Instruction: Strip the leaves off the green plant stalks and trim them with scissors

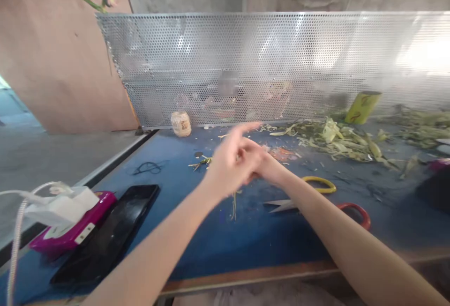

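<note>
Over the middle of the table my left hand and my right hand meet and overlap. Motion blurs the fingers. One finger of the left hand points up and to the right, while the others curl in against the right hand. The right hand's fingers are closed, and whatever may be between the hands is hidden. Thin greenish strands show just below them. Partly under my right forearm lie scissors with one yellow and one red handle loop, blades pointing left. Behind my left hand is a small yellow-green sprig.
A black phone and a magenta power strip with a white plug lie at left. Toward the back are a cream roll, a heap of pale green strips and a yellow-green container. A perforated metal screen bounds the table.
</note>
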Available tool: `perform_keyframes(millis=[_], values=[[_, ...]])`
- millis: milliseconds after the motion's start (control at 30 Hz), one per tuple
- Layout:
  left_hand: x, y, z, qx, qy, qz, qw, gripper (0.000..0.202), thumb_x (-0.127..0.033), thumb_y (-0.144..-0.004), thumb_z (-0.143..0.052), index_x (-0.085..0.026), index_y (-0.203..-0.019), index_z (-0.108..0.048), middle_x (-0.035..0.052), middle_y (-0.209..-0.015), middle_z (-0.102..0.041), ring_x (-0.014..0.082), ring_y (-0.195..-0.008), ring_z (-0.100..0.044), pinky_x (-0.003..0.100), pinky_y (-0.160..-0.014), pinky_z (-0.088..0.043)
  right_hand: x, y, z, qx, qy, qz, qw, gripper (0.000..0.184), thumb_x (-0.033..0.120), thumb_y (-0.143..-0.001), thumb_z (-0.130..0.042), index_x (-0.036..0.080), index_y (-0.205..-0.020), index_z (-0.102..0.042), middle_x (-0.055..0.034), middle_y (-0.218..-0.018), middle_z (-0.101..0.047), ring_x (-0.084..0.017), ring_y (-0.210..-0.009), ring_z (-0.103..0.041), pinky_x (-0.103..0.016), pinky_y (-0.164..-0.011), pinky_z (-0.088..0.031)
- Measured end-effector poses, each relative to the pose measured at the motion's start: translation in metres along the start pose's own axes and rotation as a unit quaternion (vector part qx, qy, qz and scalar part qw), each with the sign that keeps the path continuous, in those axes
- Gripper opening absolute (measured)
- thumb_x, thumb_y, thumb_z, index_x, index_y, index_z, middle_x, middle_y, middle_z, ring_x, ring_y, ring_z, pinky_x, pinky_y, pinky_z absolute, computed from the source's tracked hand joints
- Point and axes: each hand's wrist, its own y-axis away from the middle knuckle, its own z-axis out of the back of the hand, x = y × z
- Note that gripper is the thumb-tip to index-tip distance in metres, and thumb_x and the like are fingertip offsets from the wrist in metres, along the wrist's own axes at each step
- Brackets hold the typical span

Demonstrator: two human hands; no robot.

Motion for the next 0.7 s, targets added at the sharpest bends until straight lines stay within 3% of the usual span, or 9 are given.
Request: perform_keyframes(millis=[67, 100, 200, 267, 433, 633, 700], values=[[0.014, -0.009, 0.012, -0.111, -0.028, 0.014, 0.993, 0.039, -0.025, -0.079, -0.050, -0.020, -0.116, -0.038, 0.0021, -0.079, -0.060, 0.0148, -0.078, -0.058, 0.028, -0.065, -0.046, -0.001, 0.001, 0.000, 0.009, -0.149, -0.048, 0.988, 0.026, 0.027, -0.076, -0.046, 0.008, -0.078, -0.063, 0.0017, -0.061, -0.061, -0.003, -0.051, -0.055, -0.014, -0.052, -0.052], [0.022, -0.011, 0.016, -0.127, -0.037, 0.017, 0.991, 0.040, -0.025, -0.077, -0.051, -0.019, -0.115, -0.037, 0.0027, -0.079, -0.060, 0.0146, -0.077, -0.057, 0.027, -0.064, -0.046, -0.002, 0.001, 0.000, 0.019, -0.246, -0.077, 0.966, 0.022, 0.027, -0.074, -0.052, 0.009, -0.081, -0.063, 0.0014, -0.062, -0.061, -0.003, -0.049, -0.054, -0.017, -0.051, -0.054], [0.037, -0.010, 0.021, -0.083, -0.081, 0.014, 0.993, 0.045, -0.021, -0.074, -0.053, -0.020, -0.115, -0.036, 0.0020, -0.081, -0.060, 0.0130, -0.074, -0.057, 0.026, -0.061, -0.043, -0.003, 0.002, -0.001, 0.039, -0.443, -0.143, 0.884, 0.019, 0.026, -0.064, -0.065, 0.012, -0.076, -0.062, 0.0022, -0.060, -0.057, -0.005, -0.047, -0.052, -0.024, -0.049, -0.055], [0.039, -0.007, 0.019, -0.046, -0.119, 0.014, 0.992, 0.045, -0.019, -0.073, -0.053, -0.022, -0.115, -0.037, 0.0011, -0.083, -0.062, 0.0125, -0.074, -0.057, 0.027, -0.063, -0.043, -0.002, 0.002, -0.001, 0.038, -0.475, -0.157, 0.865, 0.023, 0.026, -0.060, -0.069, 0.012, -0.075, -0.061, 0.0024, -0.058, -0.056, -0.006, -0.047, -0.052, -0.025, -0.048, -0.055], [0.033, -0.002, 0.020, -0.029, -0.135, 0.045, 0.989, 0.050, -0.026, -0.075, -0.054, -0.023, -0.121, -0.035, 0.0020, -0.084, -0.065, 0.0146, -0.075, -0.057, 0.029, -0.065, -0.042, -0.001, 0.002, 0.002, 0.013, -0.485, -0.161, 0.860, 0.024, 0.026, -0.059, -0.070, 0.011, -0.075, -0.062, 0.0013, -0.059, -0.057, -0.005, -0.047, -0.050, -0.025, -0.048, -0.054], [0.039, -0.002, 0.027, 0.098, -0.076, 0.059, 0.991, 0.084, -0.029, -0.066, -0.064, -0.029, -0.134, -0.014, 0.0042, -0.104, -0.062, 0.0185, -0.088, -0.056, 0.032, -0.071, -0.043, -0.006, 0.003, 0.003, 0.010, -0.480, -0.153, 0.864, 0.024, 0.028, -0.061, -0.069, 0.011, -0.076, -0.063, 0.0017, -0.054, -0.054, -0.007, -0.050, -0.053, -0.025, -0.054, -0.054], [0.038, -0.004, 0.027, 0.089, -0.065, 0.052, 0.993, 0.084, -0.028, -0.066, -0.065, -0.028, -0.133, -0.016, 0.0059, -0.105, -0.061, 0.0202, -0.092, -0.055, 0.034, -0.073, -0.044, -0.007, 0.003, 0.004, 0.007, -0.479, -0.150, 0.865, 0.023, 0.028, -0.061, -0.068, 0.011, -0.075, -0.063, 0.0017, -0.054, -0.055, -0.007, -0.050, -0.053, -0.025, -0.054, -0.055]])
